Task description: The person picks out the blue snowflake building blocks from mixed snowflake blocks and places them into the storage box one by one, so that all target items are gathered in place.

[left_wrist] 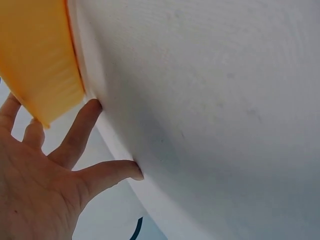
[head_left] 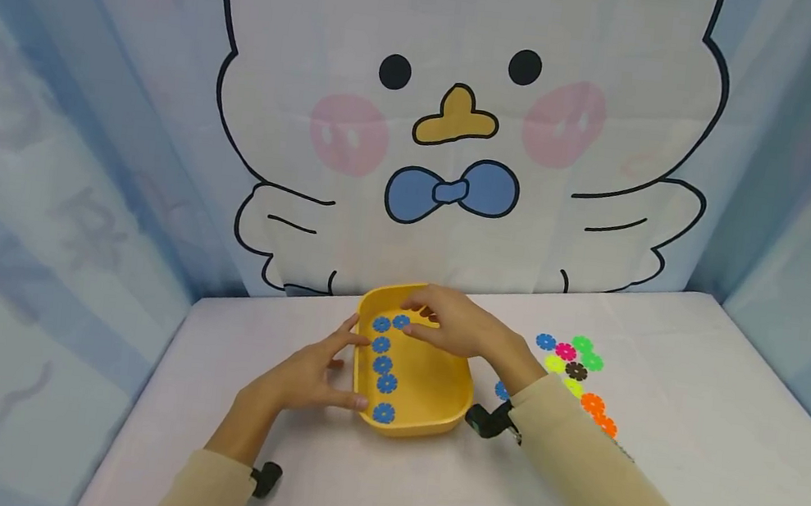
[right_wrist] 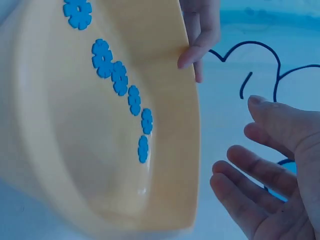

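My right hand (head_left: pixel 453 321) is over the far part of the yellow tray (head_left: pixel 428 387) in the head view, fingers relaxed, with no piece visible in them. My left hand (head_left: pixel 296 377) touches the tray's left rim, fingers spread. Six blue snowflake discs (head_left: pixel 382 364) lie inside, mostly along the left side; mixed-colour discs (head_left: pixel 566 351) lie right of the tray on the counter (head_left: pixel 718 385).

In the left wrist view, my left fingers splay by the tray's outer wall.

In the right wrist view, my right fingers stand apart, nothing between them.

I judge I'm arranging blue pieces; the next move likely calls for pinching another from the counter.
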Motion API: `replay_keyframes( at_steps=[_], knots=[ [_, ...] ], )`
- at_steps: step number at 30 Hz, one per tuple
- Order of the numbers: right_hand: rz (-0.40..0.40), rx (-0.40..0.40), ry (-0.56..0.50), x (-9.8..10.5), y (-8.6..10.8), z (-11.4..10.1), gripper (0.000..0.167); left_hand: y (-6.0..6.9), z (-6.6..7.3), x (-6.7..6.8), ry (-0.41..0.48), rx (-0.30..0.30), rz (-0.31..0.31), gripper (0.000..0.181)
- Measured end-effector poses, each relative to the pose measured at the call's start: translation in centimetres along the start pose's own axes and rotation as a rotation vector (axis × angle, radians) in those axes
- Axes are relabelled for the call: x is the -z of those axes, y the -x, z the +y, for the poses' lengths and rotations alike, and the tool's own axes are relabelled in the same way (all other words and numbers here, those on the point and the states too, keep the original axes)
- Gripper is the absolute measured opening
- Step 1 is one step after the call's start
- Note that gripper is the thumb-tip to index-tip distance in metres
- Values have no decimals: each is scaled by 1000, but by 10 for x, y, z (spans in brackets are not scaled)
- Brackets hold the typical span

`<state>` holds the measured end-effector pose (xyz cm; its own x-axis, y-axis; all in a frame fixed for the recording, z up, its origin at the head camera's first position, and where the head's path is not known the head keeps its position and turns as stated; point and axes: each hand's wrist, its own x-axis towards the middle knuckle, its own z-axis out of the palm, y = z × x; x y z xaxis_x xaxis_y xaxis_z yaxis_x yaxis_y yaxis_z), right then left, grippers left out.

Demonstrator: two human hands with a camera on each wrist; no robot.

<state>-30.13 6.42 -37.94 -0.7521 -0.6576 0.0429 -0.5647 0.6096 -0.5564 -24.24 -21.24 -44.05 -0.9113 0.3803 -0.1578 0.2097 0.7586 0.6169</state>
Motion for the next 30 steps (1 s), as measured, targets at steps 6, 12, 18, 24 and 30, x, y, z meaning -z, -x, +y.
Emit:
replay_keyframes(
  at_steps=[6, 12, 18, 24, 30],
  knots=[
    [66, 68, -27, 11, 22, 6, 38, -1, 2, 1, -23, -8, -10, 92],
    [120, 129, -33, 19, 39, 10, 32, 0, 4, 1, -51, 24, -12, 94],
    [129, 109, -36, 22, 57, 18, 34, -1, 2, -2, -76, 50, -10, 94],
    [128, 99, -128, 16, 78, 28, 35, 0, 3, -2, -87, 50, -7, 93],
    [180, 109, -124, 14, 95, 39, 29, 2, 4, -1, -92, 60, -16, 95]
  ],
)
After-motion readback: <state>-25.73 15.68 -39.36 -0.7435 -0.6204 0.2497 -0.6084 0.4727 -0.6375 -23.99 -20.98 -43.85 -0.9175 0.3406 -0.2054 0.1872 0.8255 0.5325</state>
